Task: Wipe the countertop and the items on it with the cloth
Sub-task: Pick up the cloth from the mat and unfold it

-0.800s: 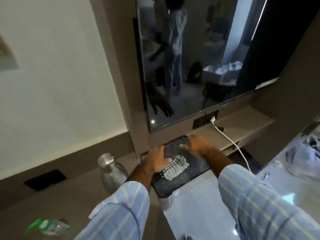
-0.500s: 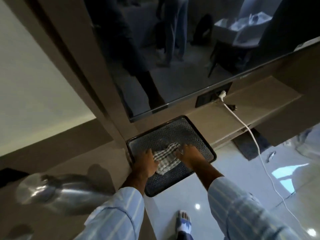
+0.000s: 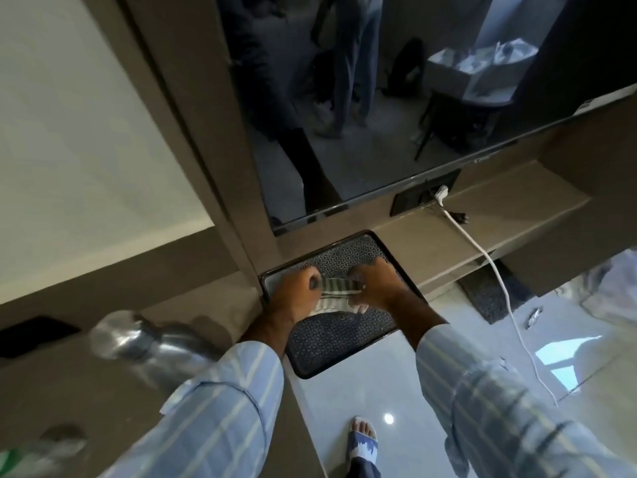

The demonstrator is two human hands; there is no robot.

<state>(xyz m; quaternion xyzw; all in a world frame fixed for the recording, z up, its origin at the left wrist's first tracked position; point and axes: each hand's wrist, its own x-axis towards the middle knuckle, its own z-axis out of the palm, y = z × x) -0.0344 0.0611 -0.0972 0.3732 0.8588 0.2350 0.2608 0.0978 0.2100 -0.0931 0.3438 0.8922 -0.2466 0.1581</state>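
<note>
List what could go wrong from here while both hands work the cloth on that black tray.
1. The tray juts well past the counter edge over the floor; pressing on its near end may tip it off.
2. The steel bottle stands right beside the left sleeve; a backward elbow swing could topple it.
3. The white cable hangs off the shelf to the right of the right hand; a wide wipe might snag it.

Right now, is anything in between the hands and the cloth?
No. Both the left hand and the right hand already grip the checked cloth, bunched between them over the dark tray.
</note>
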